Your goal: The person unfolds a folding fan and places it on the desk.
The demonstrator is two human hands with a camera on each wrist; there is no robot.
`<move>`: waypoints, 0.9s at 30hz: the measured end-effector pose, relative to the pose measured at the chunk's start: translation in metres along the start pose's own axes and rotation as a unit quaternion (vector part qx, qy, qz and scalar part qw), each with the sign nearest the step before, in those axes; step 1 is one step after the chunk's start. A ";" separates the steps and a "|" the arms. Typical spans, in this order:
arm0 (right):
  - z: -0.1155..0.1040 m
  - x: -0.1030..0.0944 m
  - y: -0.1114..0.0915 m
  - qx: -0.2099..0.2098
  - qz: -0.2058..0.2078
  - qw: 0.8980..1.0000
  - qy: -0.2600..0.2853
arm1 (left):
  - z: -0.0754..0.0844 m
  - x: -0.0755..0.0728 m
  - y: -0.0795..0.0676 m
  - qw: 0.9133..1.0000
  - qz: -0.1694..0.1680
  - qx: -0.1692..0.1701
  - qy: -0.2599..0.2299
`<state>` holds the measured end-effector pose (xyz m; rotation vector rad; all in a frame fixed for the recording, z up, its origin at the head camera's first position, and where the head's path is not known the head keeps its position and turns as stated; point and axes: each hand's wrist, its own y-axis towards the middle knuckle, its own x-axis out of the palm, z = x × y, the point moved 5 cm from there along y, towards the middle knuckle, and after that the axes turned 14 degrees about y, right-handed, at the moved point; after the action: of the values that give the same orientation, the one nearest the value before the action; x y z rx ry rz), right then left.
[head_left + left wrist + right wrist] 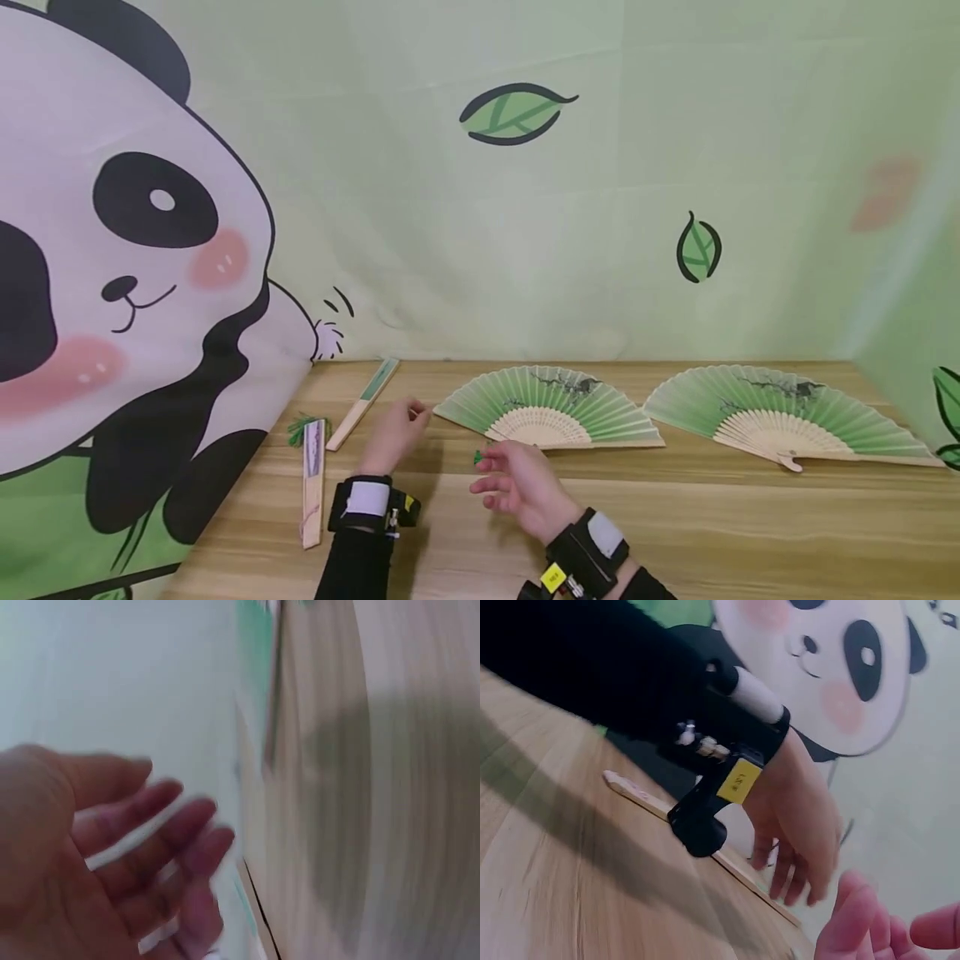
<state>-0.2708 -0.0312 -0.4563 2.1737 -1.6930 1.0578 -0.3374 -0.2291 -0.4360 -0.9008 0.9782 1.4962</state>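
Resting spread on a wood-grain tabletop [750,533], featured near the middle a left green folding fan [536,406], patterned with a dark branch above pale, pierced ribs. Matched at right with a right green folding fan [795,410], likewise spread, with pivot toward the near side; could not tell whether touching at the neighbouring edges. Included at left a teal-topped folded fan [363,403], laid aslant near the foot of a pale green backdrop [420,208], and, nearer and farther left, a violet-printed folded fan [312,487], with a green tassel [298,430] about its far end. Had the left hand [393,435] relaxed and unladen, with fingers loosely bent, between the teal-topped folded fan and the left green folding fan, near the latter's left tip but apart from it. Had the right hand [522,490] likewise loose, with fingers slightly bent and thumb apart, in front of the left green folding fan and covering its pivot; could not determine contact with that fan or with a green tuft [477,457] just beside the fingertips. Bore black wrist straps [341,504] over black sleeves [356,562]. Carried on the backdrop a printed panda [142,267] at left.
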 end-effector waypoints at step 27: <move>0.102 0.100 0.062 0.102 0.018 0.995 0.016 | -0.104 -0.013 0.015 0.980 -0.025 -0.161 0.116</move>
<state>-0.2757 -0.1843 -0.4839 2.2389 -1.6818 1.3200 -0.3475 -0.3318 -0.4612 -1.3473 0.8831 1.5555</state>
